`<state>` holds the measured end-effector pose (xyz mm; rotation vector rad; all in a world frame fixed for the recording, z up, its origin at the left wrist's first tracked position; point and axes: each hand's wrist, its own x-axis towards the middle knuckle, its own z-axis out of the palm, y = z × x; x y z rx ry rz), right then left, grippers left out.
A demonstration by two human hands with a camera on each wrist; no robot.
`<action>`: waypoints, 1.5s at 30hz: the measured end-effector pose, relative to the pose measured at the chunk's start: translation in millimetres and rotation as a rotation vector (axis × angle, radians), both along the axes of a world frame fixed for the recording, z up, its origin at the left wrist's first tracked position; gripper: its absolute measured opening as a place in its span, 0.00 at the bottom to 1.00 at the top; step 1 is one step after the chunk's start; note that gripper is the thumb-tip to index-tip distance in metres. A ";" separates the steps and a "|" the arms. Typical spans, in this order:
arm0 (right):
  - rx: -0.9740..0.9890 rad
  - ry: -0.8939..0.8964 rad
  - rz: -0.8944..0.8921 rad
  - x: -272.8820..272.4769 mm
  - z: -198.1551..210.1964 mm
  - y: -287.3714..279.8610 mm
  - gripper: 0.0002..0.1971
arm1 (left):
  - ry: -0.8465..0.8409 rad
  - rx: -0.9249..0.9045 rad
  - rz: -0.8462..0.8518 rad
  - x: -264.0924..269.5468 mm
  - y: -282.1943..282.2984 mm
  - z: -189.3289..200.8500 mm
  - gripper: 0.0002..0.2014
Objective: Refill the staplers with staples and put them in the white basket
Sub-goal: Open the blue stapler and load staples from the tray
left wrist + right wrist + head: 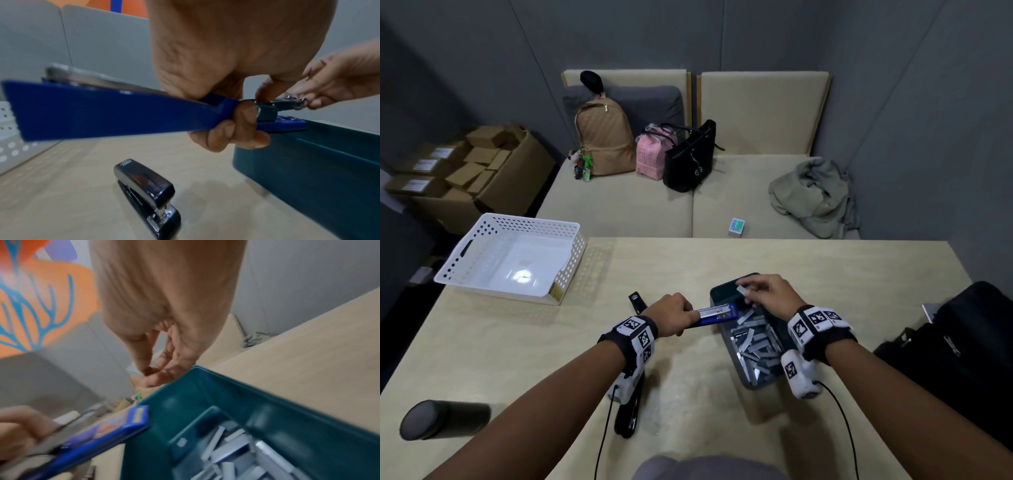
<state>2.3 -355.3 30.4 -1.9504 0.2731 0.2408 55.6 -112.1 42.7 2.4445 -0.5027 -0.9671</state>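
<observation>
My left hand (678, 313) grips a blue stapler (717, 314) that lies swung open, its metal magazine facing up, front end over the rim of a teal bin (722, 287). In the left wrist view the fingers (236, 134) curl under the blue stapler (102, 112). My right hand (750, 294) pinches a staple strip (741, 291) just above the bin, close to the stapler's front. Loose staple strips (755, 346) fill the bin. One black stapler (636, 301) lies beyond my left hand, another (627, 413) under my left wrist. The white basket (482, 236) stands at the table's far left.
A black cylinder (441, 418) lies at the near left of the table. A black bag (962, 346) sits at the right edge. Beyond the table is a sofa with bags (604, 137) and a green garment (815, 195). Cardboard boxes (465, 164) stand at far left.
</observation>
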 end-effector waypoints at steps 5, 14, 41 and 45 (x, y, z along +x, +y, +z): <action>0.284 0.042 0.006 -6.5 19.3 23.3 0.13 | -0.024 0.003 -0.021 -5.2 -3.3 8.5 0.18; -0.239 -0.127 0.331 -13.3 27.9 37.8 0.12 | 0.018 0.061 -0.057 -10.9 -8.9 15.6 0.18; -0.358 -0.299 0.339 -27.1 34.1 51.8 0.09 | 0.039 0.004 -0.017 -21.3 -12.2 19.8 0.21; -0.377 -0.335 0.308 -33.8 29.1 54.1 0.09 | 0.063 -0.046 0.005 -18.3 -13.2 22.2 0.18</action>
